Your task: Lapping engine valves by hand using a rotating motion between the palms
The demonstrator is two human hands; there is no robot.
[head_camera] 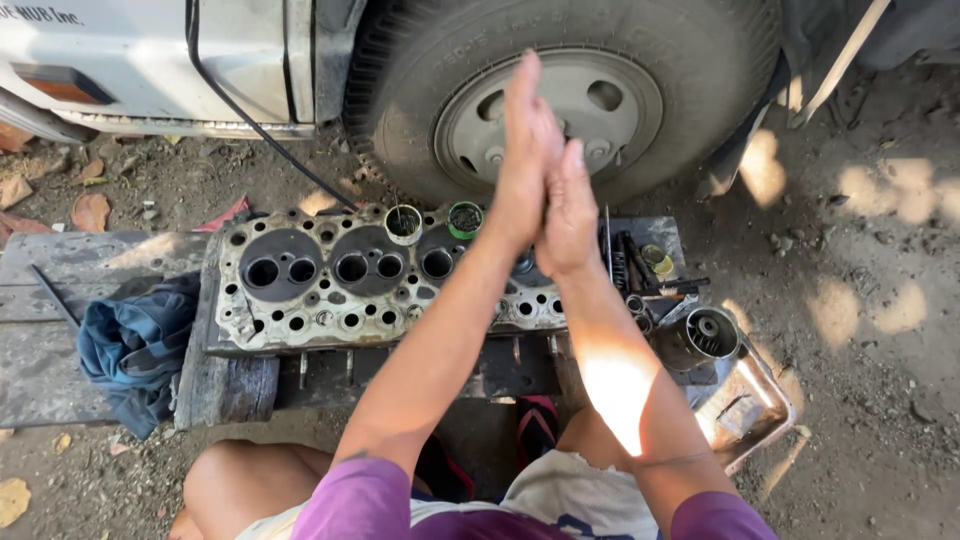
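Our grip is empty: we hold our left hand (524,150) and right hand (568,215) raised with palms pressed flat against each other, fingers stretched out and pointing up, nothing visible between them. They hover above the right end of a grey cylinder head (350,280), which lies flat on a worn wooden table (60,300) with its round ports and bolt holes facing up. Two small open tins stand on the head's far edge, just left of our hands: a white-rimmed one (403,223) and, just beside it, a green-rimmed one (465,218). On the table to the left of the head lies a crumpled blue cloth (135,345). To the right of our hands we see a cluster of dark tools and springs (630,265), and near them a round metal canister (697,338) resting at the edge of a rusty metal tray (765,400). Behind the table stands a large truck tyre (600,90) with a pale grey hub, and a black hose (260,130) hangs down the white vehicle body. The ground is bare dirt with dry leaves (90,210).
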